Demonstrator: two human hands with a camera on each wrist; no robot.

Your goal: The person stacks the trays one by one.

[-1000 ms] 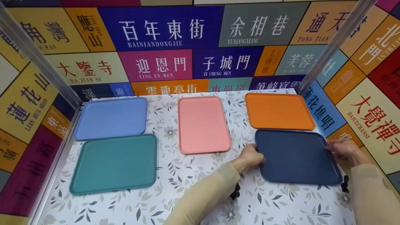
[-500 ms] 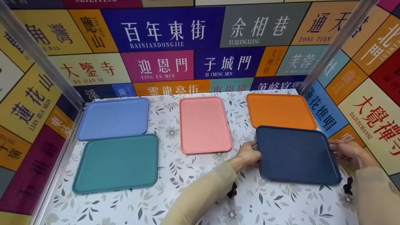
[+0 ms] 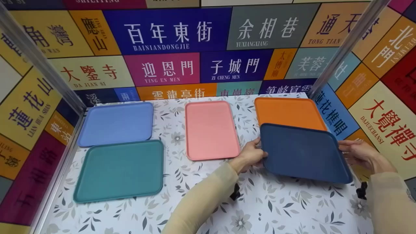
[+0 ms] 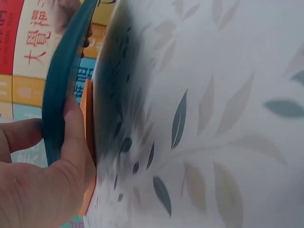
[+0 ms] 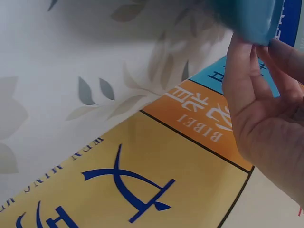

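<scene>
A dark blue tray is held between both hands, raised off the table and overlapping the near edge of the orange tray in the head view. My left hand pinches its left edge; in the left wrist view the thumb and fingers of that hand lie on opposite faces of the tray, with a gap above the tabletop. On the other side, my right hand grips the right edge. The right wrist view has the tray's corner between thumb and fingertips of the right hand.
A pink tray lies upright-long in the middle. At the left, a light blue tray sits behind a green tray. Printed panels wall the back and both sides of the flower-patterned table.
The dark blue tray has risen from the table and moved back and slightly left, now covering the orange tray's near edge. Both hands moved with it; the other trays stayed put.
</scene>
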